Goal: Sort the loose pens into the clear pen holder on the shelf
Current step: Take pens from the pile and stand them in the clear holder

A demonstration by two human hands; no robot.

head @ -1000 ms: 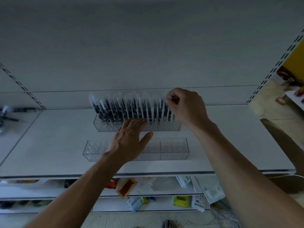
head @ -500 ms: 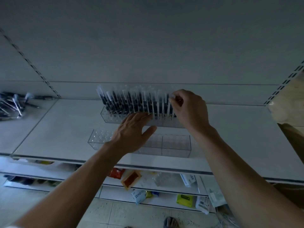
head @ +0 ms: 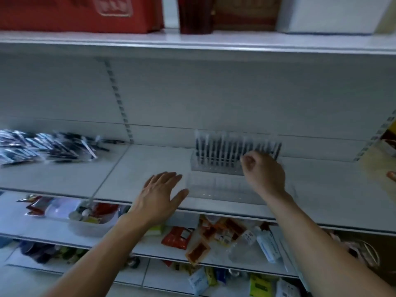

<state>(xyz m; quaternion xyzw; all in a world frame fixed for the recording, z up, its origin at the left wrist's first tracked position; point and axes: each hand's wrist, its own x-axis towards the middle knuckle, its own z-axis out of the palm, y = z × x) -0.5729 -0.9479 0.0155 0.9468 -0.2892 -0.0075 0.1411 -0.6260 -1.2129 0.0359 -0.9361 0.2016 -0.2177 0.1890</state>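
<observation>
Pens [head: 231, 147] stand upright in rows in the clear pen holder [head: 214, 167] at the back of the middle shelf [head: 137, 166], dark barrels, pale caps up. Second clear holder [head: 222, 190] sits just in front of it, no pens seen in it, blurred. Loose pens [head: 49, 146] lie in a messy heap on the same shelf level, far left, well apart from both holders.

Left hand [head: 159, 196]: palm down over the shelf's front edge, fingers straight and slightly apart, thumb out toward the left end of the front holder. Contact with the shelf: cannot tell.

Right hand [head: 264, 174]: in front of the right end of the filled holder, above the front one. Fingers curled in toward the palm, loose fist, nothing visible inside; motion blur.

Upper shelf [head: 192, 42] carries a red box [head: 75, 13] and a dark cylindrical container [head: 196, 15]. Lower shelves hold red-orange packets [head: 177, 237], a white bottle [head: 267, 246] lying down, and mixed small packages.
</observation>
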